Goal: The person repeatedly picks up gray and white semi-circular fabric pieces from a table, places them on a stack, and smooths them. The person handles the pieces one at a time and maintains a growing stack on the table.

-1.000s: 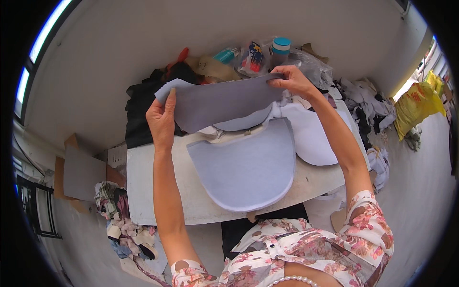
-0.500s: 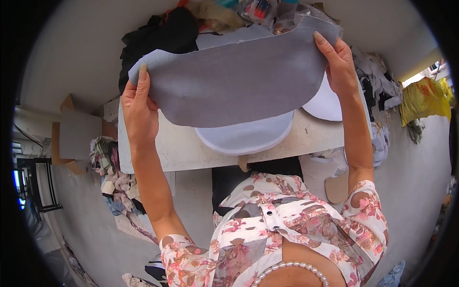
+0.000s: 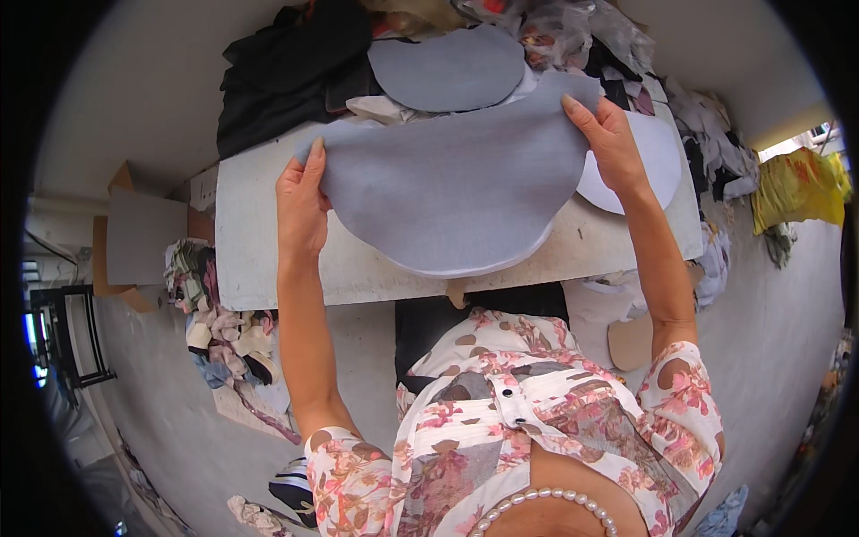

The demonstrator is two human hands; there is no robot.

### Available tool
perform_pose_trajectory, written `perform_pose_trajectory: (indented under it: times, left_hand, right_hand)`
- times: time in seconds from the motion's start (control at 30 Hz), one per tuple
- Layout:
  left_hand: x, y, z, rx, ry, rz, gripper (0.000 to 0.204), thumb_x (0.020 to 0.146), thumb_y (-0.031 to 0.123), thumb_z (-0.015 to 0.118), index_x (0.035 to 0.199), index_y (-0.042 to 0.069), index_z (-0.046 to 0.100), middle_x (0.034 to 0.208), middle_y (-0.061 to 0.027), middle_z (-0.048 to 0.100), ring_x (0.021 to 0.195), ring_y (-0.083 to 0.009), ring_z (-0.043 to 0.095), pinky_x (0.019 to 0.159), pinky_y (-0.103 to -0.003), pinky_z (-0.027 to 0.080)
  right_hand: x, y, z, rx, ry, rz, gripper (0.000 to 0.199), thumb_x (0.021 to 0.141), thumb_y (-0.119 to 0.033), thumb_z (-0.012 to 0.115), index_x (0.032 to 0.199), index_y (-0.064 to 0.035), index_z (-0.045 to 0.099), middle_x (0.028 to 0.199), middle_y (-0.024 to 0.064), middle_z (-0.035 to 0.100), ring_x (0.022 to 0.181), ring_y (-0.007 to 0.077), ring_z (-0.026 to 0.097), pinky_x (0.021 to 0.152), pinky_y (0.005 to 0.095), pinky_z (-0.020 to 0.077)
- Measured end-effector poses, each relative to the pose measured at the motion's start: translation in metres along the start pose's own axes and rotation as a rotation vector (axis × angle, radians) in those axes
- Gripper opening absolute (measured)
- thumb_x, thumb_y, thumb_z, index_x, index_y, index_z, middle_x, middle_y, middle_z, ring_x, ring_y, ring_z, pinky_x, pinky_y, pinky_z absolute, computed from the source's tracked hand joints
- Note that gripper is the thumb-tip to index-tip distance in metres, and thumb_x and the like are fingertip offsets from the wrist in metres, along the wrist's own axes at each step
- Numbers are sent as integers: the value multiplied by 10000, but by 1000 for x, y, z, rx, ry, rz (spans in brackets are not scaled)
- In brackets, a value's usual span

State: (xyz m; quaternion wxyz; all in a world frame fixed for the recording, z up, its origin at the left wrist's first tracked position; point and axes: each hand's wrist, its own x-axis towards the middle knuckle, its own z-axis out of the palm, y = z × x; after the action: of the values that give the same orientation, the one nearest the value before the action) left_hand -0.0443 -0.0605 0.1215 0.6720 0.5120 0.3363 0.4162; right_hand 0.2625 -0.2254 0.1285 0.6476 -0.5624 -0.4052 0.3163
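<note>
A grey-blue piece of fabric (image 3: pixel 456 183) with a curved lower edge is stretched between my hands over the white table. My left hand (image 3: pixel 302 210) pinches its left corner, thumb on top. The right corner is pinched between the thumb and fingers of my right hand (image 3: pixel 610 143). Under the curved near edge a thin white rim (image 3: pixel 501 268) shows; the rest of that white piece is covered. Beside my right hand lies a rounded white piece (image 3: pixel 649 161). Farther back, another grey-blue fabric piece (image 3: pixel 447 70) rests on white material.
Black cloth (image 3: pixel 286 80) is heaped on the back left of the table (image 3: pixel 255 228). Crumpled plastic bags (image 3: pixel 564 31) lie at the back. Fabric scraps (image 3: pixel 228 336) pile up at the left, near a cardboard box (image 3: pixel 148 237). A yellow bag (image 3: pixel 796 188) is at far right.
Both hands have brought the fabric down and closer together, its curved edge now lying over the white piece. The grey-blue piece at the back has come into fuller view.
</note>
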Motion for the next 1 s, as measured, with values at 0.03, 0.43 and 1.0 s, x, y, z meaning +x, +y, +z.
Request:
perform_pose_trajectory:
  times: [0.03, 0.43, 1.0]
  left_hand:
    - [3, -4, 0, 123, 15, 14, 188, 934, 243, 611, 987, 65, 644, 804, 43, 621, 678, -21, 553, 578, -184, 450]
    - [28, -36, 3, 711, 194, 119, 277, 851, 254, 703, 819, -10, 627, 545, 30, 509, 489, -37, 446, 437, -216, 402]
    - [-5, -46, 17, 1398, -332, 528, 523, 901, 392, 527, 1377, 182, 478, 1527, -95, 257, 1425, -337, 153, 1124, -572, 42]
  right_hand:
    - [5, 10, -4, -90, -15, 9, 280, 944, -282, 587, 1008, -14, 638, 805, -14, 632, 687, 46, 551, 611, 199, 450]
    - [20, 53, -6, -777, 140, -145, 259, 864, -231, 650, 898, 15, 576, 614, 150, 539, 546, 247, 526, 563, 337, 432]
    - [-7, 49, 25, -1356, -359, -372, 649, 926, -565, 370, 1451, -185, 336, 1526, 127, 226, 1430, 313, 129, 1152, 522, 24]
